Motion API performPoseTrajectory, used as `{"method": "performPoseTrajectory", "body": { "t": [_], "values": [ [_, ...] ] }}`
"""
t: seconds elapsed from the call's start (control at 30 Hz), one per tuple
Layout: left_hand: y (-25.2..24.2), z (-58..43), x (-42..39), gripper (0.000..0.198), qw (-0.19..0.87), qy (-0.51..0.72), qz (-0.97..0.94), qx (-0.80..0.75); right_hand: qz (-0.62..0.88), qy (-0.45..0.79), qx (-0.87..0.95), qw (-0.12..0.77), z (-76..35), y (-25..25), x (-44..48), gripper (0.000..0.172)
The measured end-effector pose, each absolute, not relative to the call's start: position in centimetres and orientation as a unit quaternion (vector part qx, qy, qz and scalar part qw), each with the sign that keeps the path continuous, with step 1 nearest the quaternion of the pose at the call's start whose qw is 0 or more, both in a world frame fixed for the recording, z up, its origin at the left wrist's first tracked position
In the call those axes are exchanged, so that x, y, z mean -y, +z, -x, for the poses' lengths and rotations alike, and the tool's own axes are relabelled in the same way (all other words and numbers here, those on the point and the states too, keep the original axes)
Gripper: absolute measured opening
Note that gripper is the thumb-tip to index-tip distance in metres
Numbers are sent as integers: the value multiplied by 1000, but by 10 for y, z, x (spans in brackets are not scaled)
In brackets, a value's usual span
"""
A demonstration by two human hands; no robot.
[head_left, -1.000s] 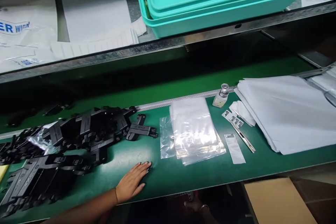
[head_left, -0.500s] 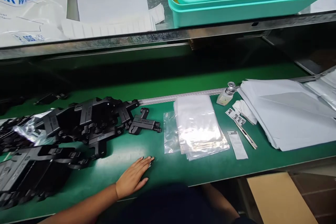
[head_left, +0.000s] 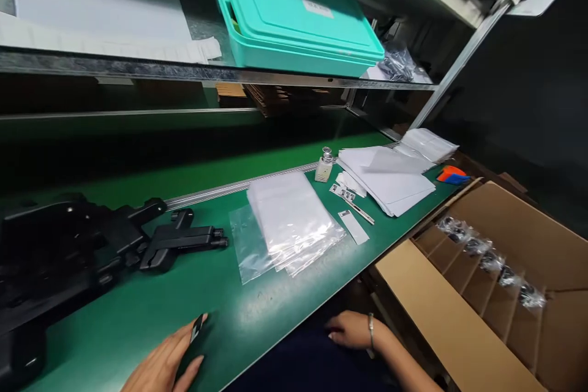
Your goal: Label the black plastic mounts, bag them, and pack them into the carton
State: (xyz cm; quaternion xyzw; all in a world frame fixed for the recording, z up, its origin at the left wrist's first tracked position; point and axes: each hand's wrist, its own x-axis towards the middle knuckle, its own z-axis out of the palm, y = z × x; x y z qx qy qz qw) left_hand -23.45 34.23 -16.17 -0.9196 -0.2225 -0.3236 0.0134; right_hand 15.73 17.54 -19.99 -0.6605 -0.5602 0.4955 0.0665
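One black-and-white label (head_left: 196, 329) is seen at left grip (head_left: 168, 358), spread; right grip (head_left: 351, 329) is curled, hold can't be told; clear plastic bags (head_left: 294, 214) are laid ahead.

Two hands (head_left: 160, 360) (head_left: 353, 329), one bottle (head_left: 324, 169), one bracelet (head_left: 370, 324)

Brackets (head_left: 122, 236) left on table (head_left: 257, 318) | bags (head_left: 294, 214) right of brackets | paper stack (head_left: 390, 184) right of bags | bin (head_left: 303, 18) on shelf (head_left: 138, 69) above
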Motion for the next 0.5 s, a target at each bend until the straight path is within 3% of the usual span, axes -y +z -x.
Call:
{"method": "performPoseTrajectory", "body": {
  "t": [0.03, 0.13, 0.23, 0.27, 0.33, 0.5],
  "values": [
    [-160, 233, -343, 67, 17, -329, 917, 223, 643, 509, 568, 71, -164, -175, -167, 35],
    [-154, 231, -343, 67, 28, -335, 916, 220, 563, 561, 573, 202, -186, -94, -167, 58],
    [-148, 230, -342, 65, 45, -336, 919, 201, 616, 384, 621, 297, -219, -32, -212, 55],
    [-146, 229, -342, 65, 50, -335, 920, 195, 660, 299, 624, 293, -234, -19, -235, 52],
    [-144, 229, -343, 64, 55, -330, 923, 189, 785, 107, 581, 187, -266, -8, -286, 47],
    [-150, 233, -344, 64, 59, -321, 922, 206, 874, -13, 479, 79, -350, -26, -370, 53]
  ]
}}
